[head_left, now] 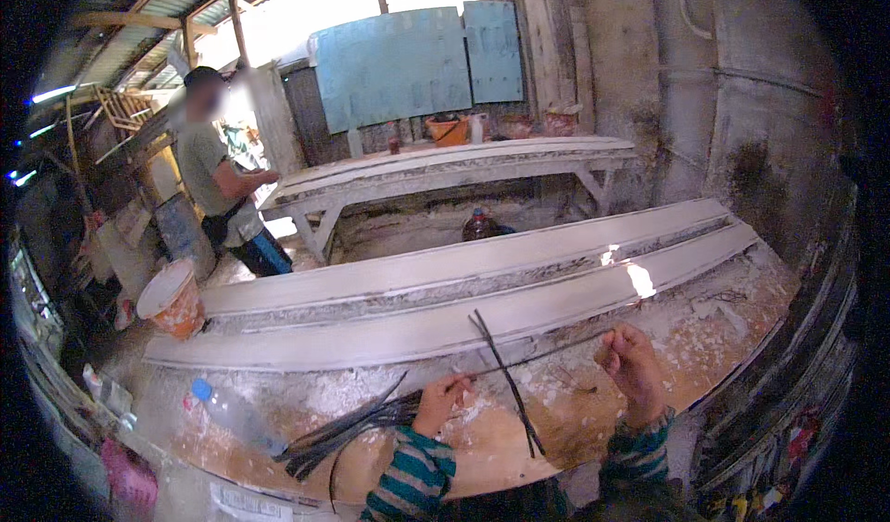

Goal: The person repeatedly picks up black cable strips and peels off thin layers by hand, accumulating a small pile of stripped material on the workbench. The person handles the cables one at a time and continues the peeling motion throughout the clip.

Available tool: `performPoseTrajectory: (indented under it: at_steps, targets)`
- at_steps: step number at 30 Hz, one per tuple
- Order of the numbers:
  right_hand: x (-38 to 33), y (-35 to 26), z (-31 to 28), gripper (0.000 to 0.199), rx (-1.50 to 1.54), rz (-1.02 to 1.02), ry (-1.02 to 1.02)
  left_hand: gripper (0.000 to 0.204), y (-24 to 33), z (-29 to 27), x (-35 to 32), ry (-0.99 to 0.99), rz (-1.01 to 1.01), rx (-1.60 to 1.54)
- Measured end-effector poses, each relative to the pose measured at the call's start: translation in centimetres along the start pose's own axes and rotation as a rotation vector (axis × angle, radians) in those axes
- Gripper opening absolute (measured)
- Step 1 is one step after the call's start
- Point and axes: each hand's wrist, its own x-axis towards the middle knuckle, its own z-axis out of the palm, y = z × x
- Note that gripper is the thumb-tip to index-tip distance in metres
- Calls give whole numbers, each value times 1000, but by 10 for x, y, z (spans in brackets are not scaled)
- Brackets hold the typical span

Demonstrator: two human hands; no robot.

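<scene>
A thin dark strip (547, 351) runs nearly straight between my two hands above the worktable. My left hand (443, 403), fingers pinched, is closed on its left end. At the other end my right hand (634, 364) is raised, its fingers curled closed on the strip. Between the hands, a couple of loose black strips (508, 388) lie crosswise on the table, passing by the held one. Beside my left hand rests a bundle of black strips (348, 432), partly hidden by my sleeve.
Two long white plaster mouldings (324, 338) lie across the littered worktable (575, 439). An orange bucket (173, 304) stands at the left end, and a clear bottle with a blue cap (236, 413) lies nearer. Beyond, a person (218, 170) stands beside a white bench (445, 186).
</scene>
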Motion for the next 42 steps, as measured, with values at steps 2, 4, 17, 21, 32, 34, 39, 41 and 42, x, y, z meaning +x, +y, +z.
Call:
performPoseTrajectory:
  at_steps: [2, 4, 17, 21, 32, 34, 39, 41, 42]
  targets:
    - [19, 21, -1, 19, 75, -28, -4, 23, -4, 0, 1, 72, 36, -28]
    - [42, 46, 4, 20, 147, -84, 12, 21, -7, 0, 6, 130, 75, -80]
    - [56, 174, 32, 14, -165, 81, -56, 14, -4, 43, 35, 337, -40, -319]
    - [53, 172, 25, 14, -242, 140, -14, 19, -3, 47, 27, 252, -47, -257]
    - [52, 178, 22, 14, -328, 246, -21, 28, 11, 31, 19, 266, -88, -270]
    - [53, 179, 22, 12, -356, 261, -51, 28, 9, 31, 22, 272, -84, -238]
    - [51, 185, 21, 12, -342, 230, -137, 26, 7, 30, 21, 274, -81, -262]
    - [52, 189, 21, 12, -353, 220, -134, 24, 7, 30, 20, 264, -92, -273]
    - [52, 191, 21, 12, -343, 204, -125, 23, 7, 29, 21, 251, -83, -250]
